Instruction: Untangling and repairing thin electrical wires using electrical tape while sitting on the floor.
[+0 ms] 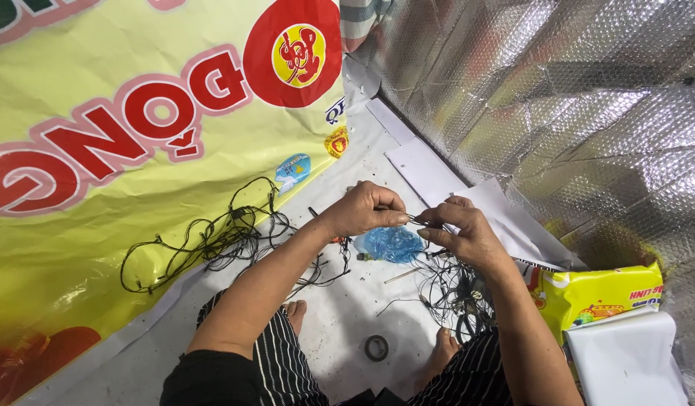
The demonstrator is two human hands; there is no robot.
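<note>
Both the left hand and right hand pinch a thin black wire with closed fingers at frame centre, while tangled wire piles at nine o'clock and five o'clock look unsorted, by my judgement.

The floor is covered with a pale grey-white sheet. Left of it, a large yellow banner with red and pink lettering and a red disc spreads across the ground, its lower edge overlapping the sheet. Right of the sheet rises a wall of silver bubble-foil insulation, crinkled and reflecting soft, even light. Flat white boards lie along the foot of that foil wall.
</note>
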